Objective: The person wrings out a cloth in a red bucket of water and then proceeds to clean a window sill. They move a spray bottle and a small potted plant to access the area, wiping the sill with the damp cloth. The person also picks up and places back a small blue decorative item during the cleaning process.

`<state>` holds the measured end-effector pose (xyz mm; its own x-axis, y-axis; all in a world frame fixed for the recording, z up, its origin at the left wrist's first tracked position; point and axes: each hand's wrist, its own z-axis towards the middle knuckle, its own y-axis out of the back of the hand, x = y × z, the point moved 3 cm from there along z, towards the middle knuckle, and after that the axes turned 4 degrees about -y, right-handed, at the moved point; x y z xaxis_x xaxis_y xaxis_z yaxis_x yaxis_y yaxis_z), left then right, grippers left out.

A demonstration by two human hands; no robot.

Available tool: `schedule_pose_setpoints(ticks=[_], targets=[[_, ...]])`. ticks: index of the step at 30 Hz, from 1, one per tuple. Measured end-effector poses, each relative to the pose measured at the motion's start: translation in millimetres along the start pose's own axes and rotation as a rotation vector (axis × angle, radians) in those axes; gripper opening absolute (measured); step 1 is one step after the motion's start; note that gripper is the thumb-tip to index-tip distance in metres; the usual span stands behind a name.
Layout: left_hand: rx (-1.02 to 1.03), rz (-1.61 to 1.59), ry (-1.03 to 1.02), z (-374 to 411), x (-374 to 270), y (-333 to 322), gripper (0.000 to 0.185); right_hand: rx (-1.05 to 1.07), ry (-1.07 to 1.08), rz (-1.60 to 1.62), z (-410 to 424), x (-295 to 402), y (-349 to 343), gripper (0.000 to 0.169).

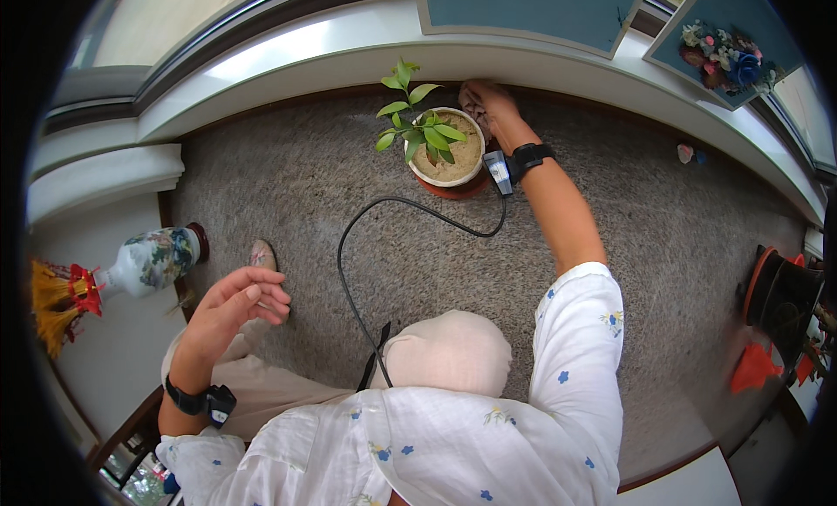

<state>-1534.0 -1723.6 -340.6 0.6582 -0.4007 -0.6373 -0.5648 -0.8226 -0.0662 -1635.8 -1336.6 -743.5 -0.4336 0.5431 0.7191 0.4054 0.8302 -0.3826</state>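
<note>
My right hand [492, 104] is closed on a crumpled, pinkish-brown cloth [473, 104], low beside the wall and just right of a potted plant. The green plant [425, 127] grows in sandy soil in a round white-rimmed pot [447, 183], which stands on a reddish-brown saucer [458, 192]. Over my bent leg at the left, my left hand [239, 300] hangs with its fingers loosely curved and nothing in it. Both wrists wear black straps with small devices; a black cable [341, 257] runs from beside the right one towards my body.
A painted porcelain vase [157, 261] with yellow and red tassels stands at the left. Along the top runs a white window ledge [327, 35] with blue panels [529, 6], one bearing flowers [726, 58]. A dark planter [781, 293] stands at the far right, and small objects [685, 153] lie near the wall.
</note>
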Motion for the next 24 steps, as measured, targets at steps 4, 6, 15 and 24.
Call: schedule_pose_setpoints(ticks=[4, 6, 15, 24], targets=[[-0.010, -0.011, -0.020, -0.9, 2.5, 0.9, 0.029, -0.172, 0.004, -0.054, -9.7, 4.4, 9.0, 0.019], [-0.013, -0.011, -0.015, -0.4, 2.8, -0.9, 0.030, -0.201, -0.011, -0.034, -17.2, 9.5, 21.0, 0.020], [0.007, -0.019, 0.000, 7.5, 3.4, -6.5, 0.030, -0.320, 0.031, 0.037, -40.1, 36.3, 105.6, 0.025], [0.003, 0.017, 0.018, 15.7, 6.2, -10.5, 0.031, -0.515, -0.064, 0.224, -86.0, 72.6, 168.9, 0.038]])
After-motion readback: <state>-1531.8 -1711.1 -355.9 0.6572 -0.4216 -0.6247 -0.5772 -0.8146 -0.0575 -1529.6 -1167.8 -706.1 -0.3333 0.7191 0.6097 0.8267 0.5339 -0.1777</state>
